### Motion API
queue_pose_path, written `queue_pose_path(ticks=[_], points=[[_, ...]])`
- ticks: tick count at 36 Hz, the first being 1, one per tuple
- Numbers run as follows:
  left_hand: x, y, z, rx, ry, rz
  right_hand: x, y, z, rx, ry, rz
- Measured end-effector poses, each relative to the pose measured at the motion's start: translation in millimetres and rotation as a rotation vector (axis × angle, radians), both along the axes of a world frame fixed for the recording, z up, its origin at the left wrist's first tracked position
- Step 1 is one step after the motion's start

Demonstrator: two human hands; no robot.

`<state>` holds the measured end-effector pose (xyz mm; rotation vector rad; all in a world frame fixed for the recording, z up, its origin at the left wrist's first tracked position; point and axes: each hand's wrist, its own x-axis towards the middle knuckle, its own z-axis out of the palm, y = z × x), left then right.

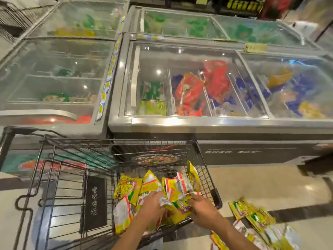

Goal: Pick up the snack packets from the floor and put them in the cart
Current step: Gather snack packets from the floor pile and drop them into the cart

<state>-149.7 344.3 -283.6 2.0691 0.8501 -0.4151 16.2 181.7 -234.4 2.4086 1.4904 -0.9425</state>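
A dark wire shopping cart [207,170] stands in front of me with several yellow snack packets [129,188] heaped in its basket. Both of my hands are inside the basket. My left hand [153,204] and my right hand [201,207] are closed on a bunch of yellow packets [175,201] held between them, just above the heap. More yellow and green snack packets [255,219] lie scattered on the floor to the right of the cart.
Glass-topped chest freezers [198,123] full of coloured frozen packs run along the far side, close behind the cart. The cart's folded child seat panel [95,201] is at the left. Glossy beige floor [252,183] lies to the right of the cart.
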Motion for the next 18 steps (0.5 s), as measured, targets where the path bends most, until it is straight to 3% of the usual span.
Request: queue_pose_path(ticks=[8,18], points=[[45,20,44,0.030,-0.116,-0.101,31,-20,29,0.078,-0.003,-0.153],[145,-3,160,0.160,-0.426,-0.349,89,-89,104,0.413,-0.105,-0.507]])
